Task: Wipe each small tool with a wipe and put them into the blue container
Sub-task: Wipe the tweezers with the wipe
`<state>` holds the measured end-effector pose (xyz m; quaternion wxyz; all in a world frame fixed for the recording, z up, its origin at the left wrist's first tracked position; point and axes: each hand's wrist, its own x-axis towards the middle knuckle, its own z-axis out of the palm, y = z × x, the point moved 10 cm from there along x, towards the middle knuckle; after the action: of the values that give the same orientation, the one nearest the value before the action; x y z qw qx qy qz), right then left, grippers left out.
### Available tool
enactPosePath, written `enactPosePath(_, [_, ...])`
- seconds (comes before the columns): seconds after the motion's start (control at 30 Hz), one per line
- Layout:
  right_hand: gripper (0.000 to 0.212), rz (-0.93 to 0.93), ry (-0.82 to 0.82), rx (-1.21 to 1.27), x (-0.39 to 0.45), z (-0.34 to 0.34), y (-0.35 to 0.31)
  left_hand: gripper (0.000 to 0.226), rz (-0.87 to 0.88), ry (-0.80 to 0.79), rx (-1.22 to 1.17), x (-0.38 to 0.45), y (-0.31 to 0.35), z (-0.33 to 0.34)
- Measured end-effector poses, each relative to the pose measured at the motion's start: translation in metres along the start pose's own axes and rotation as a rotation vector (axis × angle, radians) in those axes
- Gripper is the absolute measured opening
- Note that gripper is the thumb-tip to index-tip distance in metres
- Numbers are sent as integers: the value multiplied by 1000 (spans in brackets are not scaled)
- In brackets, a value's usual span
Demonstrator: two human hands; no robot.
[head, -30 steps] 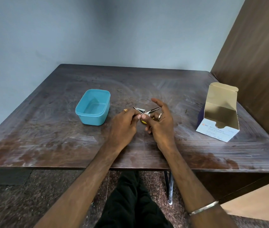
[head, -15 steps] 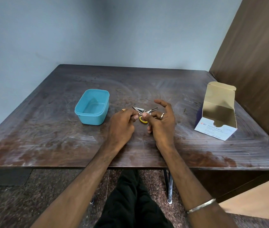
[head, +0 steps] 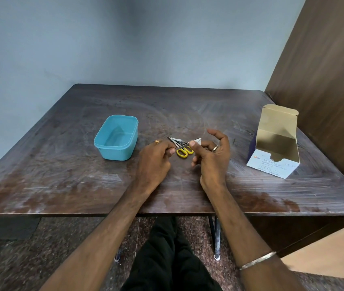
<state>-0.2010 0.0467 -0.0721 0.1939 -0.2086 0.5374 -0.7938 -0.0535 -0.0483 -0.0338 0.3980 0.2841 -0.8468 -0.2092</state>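
Fingers [head: 192, 143] pinch a wipe; blue container [head: 116, 137] holds nothing.

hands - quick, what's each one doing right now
Left hand: grips one end of a thin metal tool.
Right hand: thumb and forefinger pinch a white wipe on that tool; other fingers loose.

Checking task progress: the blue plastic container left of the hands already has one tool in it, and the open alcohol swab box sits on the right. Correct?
Not quite. In the head view the blue plastic container holds no tool. The yellow-handled scissors and the metal nail clipper lie on the table. The left hand holds a thin metal tool, which the right hand wipes. The open alcohol swab box does sit on the right.
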Motion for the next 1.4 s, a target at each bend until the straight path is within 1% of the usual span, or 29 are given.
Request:
enactPosePath(0.2, [48, 41, 53, 87, 1, -5, 3, 9, -6, -11, -11, -1, 0, 0])
enactPosePath(0.4, [46, 60, 78, 123, 3, -9, 3, 9, -20, 3, -11, 0, -2, -1])
enactPosePath(0.5, [45, 49, 57, 92, 3, -6, 2, 10, -62, 24, -26, 0, -7, -4])
enactPosePath(0.63, [49, 25, 12, 38, 2, 0, 3, 10, -84, 33, -39, 1, -8, -6])
enactPosePath(0.97, [52, 0, -58, -61, -1, 8, 0, 9, -64, 48, -32, 1, -10, -4])
enactPosePath(1.27, [53, 14, -108, -83, -3, 11, 2, 9, -62, 48, -40, 1, -11, -4])
enactPosePath(1.4, [54, -20, -185, -185, -5, 21, 2, 9, -18, 33, -27, 0, -5, -4])
